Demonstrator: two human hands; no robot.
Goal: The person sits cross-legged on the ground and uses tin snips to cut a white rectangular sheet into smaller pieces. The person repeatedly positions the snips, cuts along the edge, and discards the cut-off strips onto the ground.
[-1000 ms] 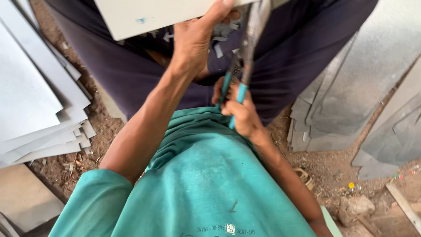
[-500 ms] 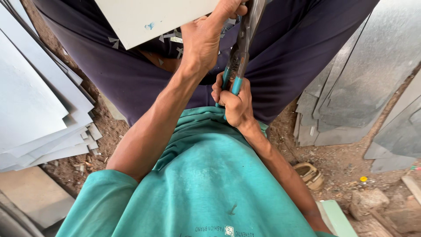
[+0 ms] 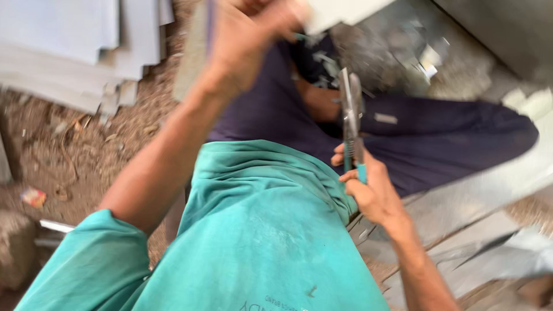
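While the right hand [image 3: 374, 193] has its fingers curled tight around the blue handles of the metal snips [image 3: 351, 118], the blades point up, away from the green shirt [image 3: 259, 230], and look nearly closed. Above the shirt, the left hand [image 3: 245, 31] is blurred; its fingers seem to pinch the edge of a pale sheet [image 3: 340, 11], but how firmly I cannot tell. Left of the shirt, a stack of grey sheets [image 3: 75, 52] lies on the dirt ground [image 3: 75, 155].
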